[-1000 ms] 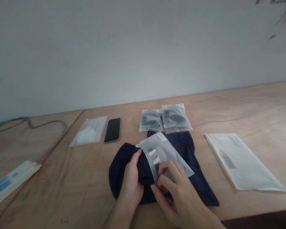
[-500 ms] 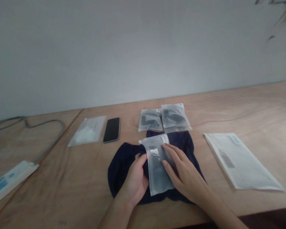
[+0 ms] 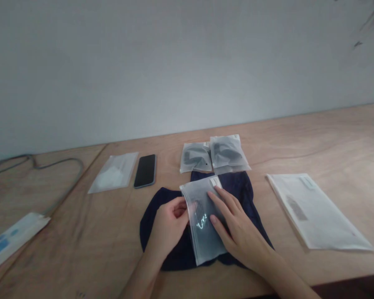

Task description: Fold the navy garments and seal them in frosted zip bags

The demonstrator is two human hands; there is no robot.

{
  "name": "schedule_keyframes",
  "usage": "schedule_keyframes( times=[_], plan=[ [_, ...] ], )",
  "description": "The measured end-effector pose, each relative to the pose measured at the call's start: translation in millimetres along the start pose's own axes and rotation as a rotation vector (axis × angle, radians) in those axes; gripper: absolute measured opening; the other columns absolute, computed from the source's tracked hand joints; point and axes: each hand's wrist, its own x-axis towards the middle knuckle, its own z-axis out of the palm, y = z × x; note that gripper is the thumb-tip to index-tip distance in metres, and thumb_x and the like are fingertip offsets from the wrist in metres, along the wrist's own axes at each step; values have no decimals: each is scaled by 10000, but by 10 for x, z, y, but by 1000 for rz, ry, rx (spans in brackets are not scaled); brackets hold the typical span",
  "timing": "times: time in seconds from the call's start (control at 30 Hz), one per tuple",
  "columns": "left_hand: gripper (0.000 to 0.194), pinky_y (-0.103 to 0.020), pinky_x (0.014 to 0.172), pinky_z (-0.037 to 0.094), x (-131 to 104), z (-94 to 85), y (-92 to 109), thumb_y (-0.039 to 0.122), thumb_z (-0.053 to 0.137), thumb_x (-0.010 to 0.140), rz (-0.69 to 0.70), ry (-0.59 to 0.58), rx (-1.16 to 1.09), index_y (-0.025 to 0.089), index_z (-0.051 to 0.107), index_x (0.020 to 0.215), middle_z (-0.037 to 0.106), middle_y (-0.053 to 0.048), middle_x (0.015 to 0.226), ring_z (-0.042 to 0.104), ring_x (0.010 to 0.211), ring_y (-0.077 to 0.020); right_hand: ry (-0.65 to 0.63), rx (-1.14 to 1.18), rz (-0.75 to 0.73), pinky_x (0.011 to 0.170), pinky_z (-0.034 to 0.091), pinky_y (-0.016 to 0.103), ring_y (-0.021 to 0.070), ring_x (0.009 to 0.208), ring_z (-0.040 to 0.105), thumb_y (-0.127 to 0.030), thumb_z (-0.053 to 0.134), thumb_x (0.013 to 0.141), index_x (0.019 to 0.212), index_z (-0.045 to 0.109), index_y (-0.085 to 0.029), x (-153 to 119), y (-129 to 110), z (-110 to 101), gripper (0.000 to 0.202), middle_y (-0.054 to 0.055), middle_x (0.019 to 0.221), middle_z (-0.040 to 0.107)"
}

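A translucent zip bag [image 3: 202,238] with a white label at its top lies on a dark blue cloth [image 3: 241,185] near the table's front. My right hand [image 3: 233,222] rests on the bag's right side, fingers spread. At the bag's left edge is my left hand [image 3: 171,222], its fingers curled together; the fingertips reach the bag's opening and are partly hidden, so what they pinch cannot be made out. Something darker shows faintly through the bag's film.
Behind the cloth lie two small bags [image 3: 195,158] [image 3: 227,151] with dark contents. A black phone [image 3: 145,170] and a translucent bag [image 3: 114,172] are at left, a power strip [image 3: 14,238] with cable [image 3: 65,195] farther left. A larger white bag [image 3: 318,211] lies right.
My left hand has turned over and curled its fingers at the bag's edge, where the thumb was inside with cloth. The bag lies flatter and slightly lower; my right hand has barely moved.
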Motion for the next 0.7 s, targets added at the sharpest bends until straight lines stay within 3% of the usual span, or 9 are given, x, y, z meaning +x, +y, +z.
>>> schedule_keyframes(
  times=[0.1, 0.17, 0.27, 0.37, 0.5, 0.63, 0.7],
  plan=[
    [454, -389, 793, 628, 66, 176, 36, 534, 796, 834, -6, -42, -47, 153, 785, 1081, 822, -116, 981, 781, 873, -293, 16, -25, -4, 1239, 417, 580, 322, 1547, 357, -304, 456, 1086, 1628, 369, -250, -8, -30, 17, 552, 156, 1645, 404],
    [449, -401, 793, 630, 63, 188, 76, 548, 762, 862, -21, -84, -61, 151, 789, 1071, 820, -119, 971, 780, 867, -295, 22, -36, 4, 1229, 425, 592, 329, 1538, 372, -303, 458, 1084, 1623, 374, -254, -18, -27, 11, 548, 158, 1643, 406],
    [440, -380, 744, 635, 25, 9, 98, 552, 716, 893, -40, -99, -44, 154, 781, 1067, 811, -115, 974, 775, 807, -262, 39, -29, 22, 1204, 456, 582, 329, 1504, 424, -316, 478, 1077, 1605, 397, -276, -15, -3, -38, 536, 144, 1621, 440],
    [454, -280, 554, 579, 55, -251, 41, 569, 679, 903, -34, 13, 25, 158, 742, 1085, 784, -94, 939, 721, 629, -181, 77, -15, 22, 1173, 479, 578, 324, 1442, 487, -322, 486, 1076, 1547, 455, -268, 99, 18, -132, 474, 146, 1546, 512],
    [433, -195, 364, 372, 274, -386, -47, 573, 660, 911, -16, 91, 123, 158, 731, 1011, 737, -53, 827, 587, 448, -111, 28, -17, -49, 1120, 490, 555, 316, 1287, 586, -267, 467, 1081, 1333, 631, -209, 545, 22, -212, 307, 154, 1343, 646],
    [363, -197, 382, 361, 491, -310, -48, 533, 688, 902, 24, 31, 163, 174, 744, 906, 740, -36, 808, 578, 450, -106, -132, 2, -98, 1039, 508, 502, 303, 1113, 668, -162, 505, 1045, 1114, 732, -163, 1095, 62, -89, 237, 143, 1144, 736],
    [328, -197, 402, 369, 535, -278, -44, 505, 682, 911, 49, 24, 165, 182, 739, 902, 730, -21, 779, 579, 466, -108, -198, 35, -103, 936, 546, 417, 261, 980, 710, -152, 583, 1015, 998, 750, -180, 1264, 106, 13, 170, 99, 1018, 768]
  ],
)
